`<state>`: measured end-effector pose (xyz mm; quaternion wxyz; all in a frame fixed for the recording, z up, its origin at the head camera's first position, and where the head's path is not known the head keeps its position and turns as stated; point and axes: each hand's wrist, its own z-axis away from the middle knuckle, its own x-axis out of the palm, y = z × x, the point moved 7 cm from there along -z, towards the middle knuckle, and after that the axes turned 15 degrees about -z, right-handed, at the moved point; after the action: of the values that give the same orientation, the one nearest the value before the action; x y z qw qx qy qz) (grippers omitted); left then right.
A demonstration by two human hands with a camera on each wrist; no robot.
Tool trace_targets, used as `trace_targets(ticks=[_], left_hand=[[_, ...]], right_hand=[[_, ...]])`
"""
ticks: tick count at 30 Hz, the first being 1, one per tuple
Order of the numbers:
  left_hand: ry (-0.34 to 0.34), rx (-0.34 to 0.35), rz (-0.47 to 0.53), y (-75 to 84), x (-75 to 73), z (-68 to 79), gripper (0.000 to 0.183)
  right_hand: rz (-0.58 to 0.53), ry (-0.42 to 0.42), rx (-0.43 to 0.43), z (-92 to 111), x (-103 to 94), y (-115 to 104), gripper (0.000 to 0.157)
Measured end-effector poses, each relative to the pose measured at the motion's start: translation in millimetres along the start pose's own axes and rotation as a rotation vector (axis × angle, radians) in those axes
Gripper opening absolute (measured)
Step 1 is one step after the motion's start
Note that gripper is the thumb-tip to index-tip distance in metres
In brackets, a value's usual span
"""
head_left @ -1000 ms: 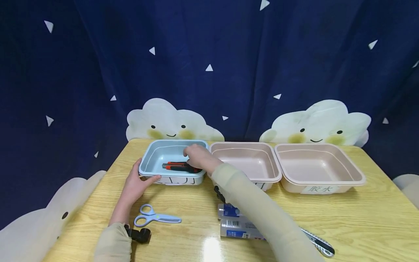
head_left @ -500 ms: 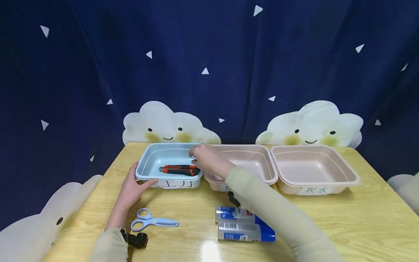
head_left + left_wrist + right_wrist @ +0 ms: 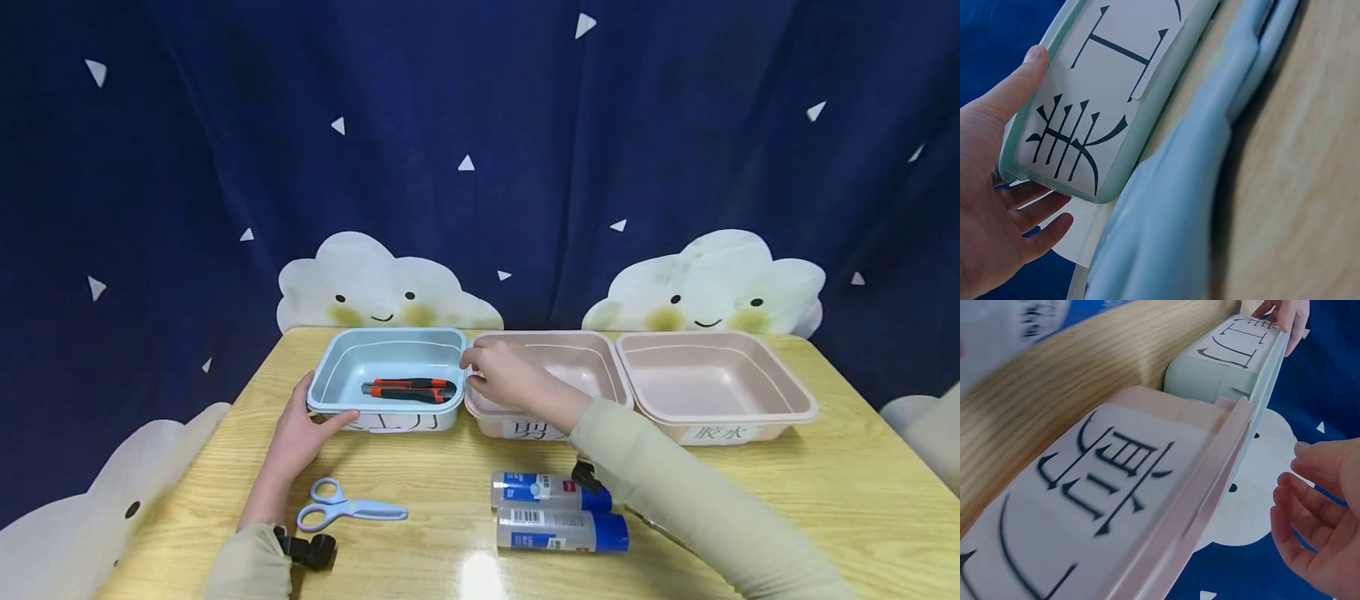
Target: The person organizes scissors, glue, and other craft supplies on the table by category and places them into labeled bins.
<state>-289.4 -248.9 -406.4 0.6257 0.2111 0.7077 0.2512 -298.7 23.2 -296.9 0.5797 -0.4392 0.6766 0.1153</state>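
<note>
My left hand (image 3: pixel 300 433) holds the left front corner of the light-blue plastic bin (image 3: pixel 330 379), thumb on the front rim and fingers along the side. Two red-and-black utility knives (image 3: pixel 408 390) lie side by side inside that bin, near its front right. Over the left part of the middle pink bin (image 3: pixel 592 367) hovers my right hand (image 3: pixel 510 371), its loosely bent fingers near the blue bin's right rim. Nothing shows between those fingers in the right wrist view. A pair of light-blue scissors (image 3: pixel 352 507) lies on the table before the left hand.
Another pink bin (image 3: pixel 720 375) stands at the right of the row; all bins carry front labels. Two blue-capped glue bottles (image 3: pixel 555 529) lie below the middle bin. A slim knife (image 3: pixel 656 527) is mostly hidden under the right sleeve. A dark-blue curtain (image 3: pixel 420 125) hangs behind.
My right hand has come away from the knives in the blue bin and moved right, over the middle bin. The knives stay lying. My left hand keeps its place on the bin's corner.
</note>
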Motion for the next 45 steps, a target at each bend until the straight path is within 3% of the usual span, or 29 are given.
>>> trace_targets(ticks=[3, 10, 23, 30, 37, 45], left_hand=[[-0.006, -0.006, -0.004, 1.3, 0.3, -0.3, 0.105], [-0.008, -0.027, -0.01, 1.6, -1.1, -0.3, 0.105], [-0.016, -0.024, 0.007, -0.8, 3.1, -0.3, 0.105], [-0.009, -0.016, 0.001, 1.4, -1.2, 0.6, 0.105], [-0.022, -0.029, -0.004, 2.2, -1.9, 1.4, 0.106], [-0.024, -0.033, -0.002, 0.4, -0.9, 1.3, 0.107]], right_hand=[[-0.024, 0.028, -0.011, 11, -6.1, 4, 0.012], [-0.039, 0.002, 0.047, 32, -11.9, 18, 0.016], [0.03, 0.067, 0.025, 83, -23.7, 27, 0.015], [0.048, 0.061, 0.052, 111, -27.9, 36, 0.01], [0.082, 0.129, 0.044, 136, -39.5, 38, 0.011], [0.064, 0.094, 0.067, 161, -39.9, 36, 0.018]])
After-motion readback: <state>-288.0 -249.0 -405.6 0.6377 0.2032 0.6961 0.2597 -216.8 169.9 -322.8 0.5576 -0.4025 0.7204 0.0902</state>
